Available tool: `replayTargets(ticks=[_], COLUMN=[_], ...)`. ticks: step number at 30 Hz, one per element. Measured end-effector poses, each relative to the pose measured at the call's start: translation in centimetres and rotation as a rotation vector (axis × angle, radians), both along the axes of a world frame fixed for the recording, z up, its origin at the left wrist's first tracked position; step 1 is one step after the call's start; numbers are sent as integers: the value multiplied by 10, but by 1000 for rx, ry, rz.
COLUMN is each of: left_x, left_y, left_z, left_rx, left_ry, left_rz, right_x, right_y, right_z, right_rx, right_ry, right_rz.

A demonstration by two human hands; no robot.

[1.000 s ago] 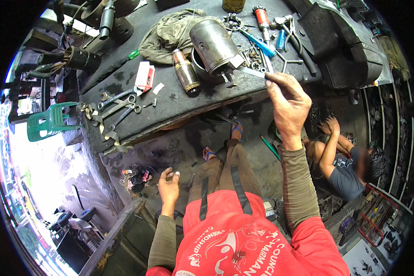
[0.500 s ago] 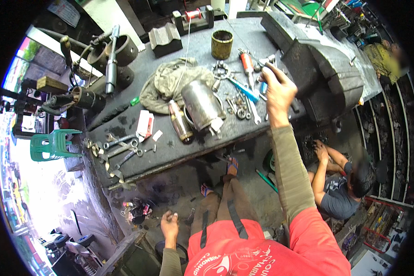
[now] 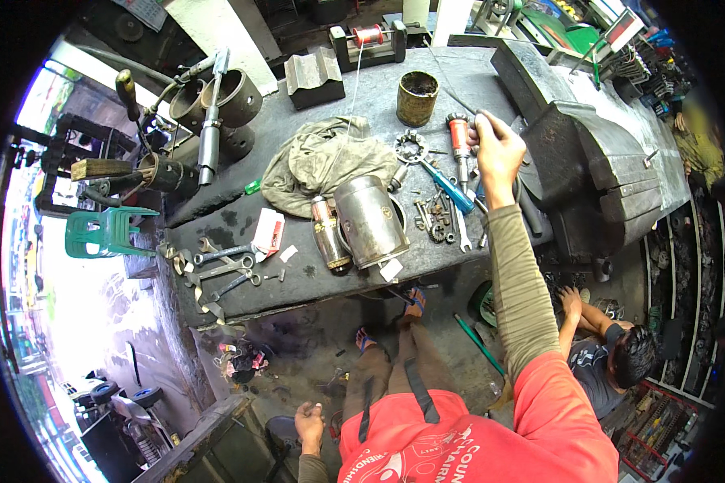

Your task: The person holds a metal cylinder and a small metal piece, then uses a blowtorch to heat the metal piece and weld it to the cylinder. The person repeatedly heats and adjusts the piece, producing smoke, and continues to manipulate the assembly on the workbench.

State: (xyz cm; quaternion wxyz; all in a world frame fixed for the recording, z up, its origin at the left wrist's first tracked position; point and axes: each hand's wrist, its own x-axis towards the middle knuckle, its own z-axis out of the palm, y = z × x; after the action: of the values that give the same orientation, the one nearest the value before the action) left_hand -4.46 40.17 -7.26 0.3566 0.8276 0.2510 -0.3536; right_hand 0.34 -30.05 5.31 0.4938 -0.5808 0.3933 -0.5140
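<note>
Toward the right end of the workbench's surface [image 3: 314, 286], left of a bulky dark block [image 3: 600, 165], the right hand [image 3: 499, 154] pinches a thin grey strip [image 3: 461, 105] between thumb and fingertips. It reaches from them leftward, toward the far edge. Likely light and springy, it seems best gripped flat near one end. Beyond the near edge, the left hand [image 3: 308, 423] curls loosely; whether it holds anything cannot be told.

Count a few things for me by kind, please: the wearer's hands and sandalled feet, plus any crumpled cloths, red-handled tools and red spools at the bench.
Hands: 2 (left hand, right hand)
Sandalled feet: 2
Crumpled cloth: 1
Red-handled tool: 1
Red spool: 1
Total: 7
</note>
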Motion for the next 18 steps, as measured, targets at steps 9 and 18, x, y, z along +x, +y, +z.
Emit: replayTargets(ticks=[9,18], left_x=[15,6], left_y=[-58,-66], left_z=[17,12], left_rx=[-131,-134], left_ry=[-47,-97], left_rz=[11,59], right_x=[-40,-44], right_y=[-34,13], right_z=[-44,-12], right_rx=[574,-442], right_ry=[-191,813], right_rz=[114,-204])
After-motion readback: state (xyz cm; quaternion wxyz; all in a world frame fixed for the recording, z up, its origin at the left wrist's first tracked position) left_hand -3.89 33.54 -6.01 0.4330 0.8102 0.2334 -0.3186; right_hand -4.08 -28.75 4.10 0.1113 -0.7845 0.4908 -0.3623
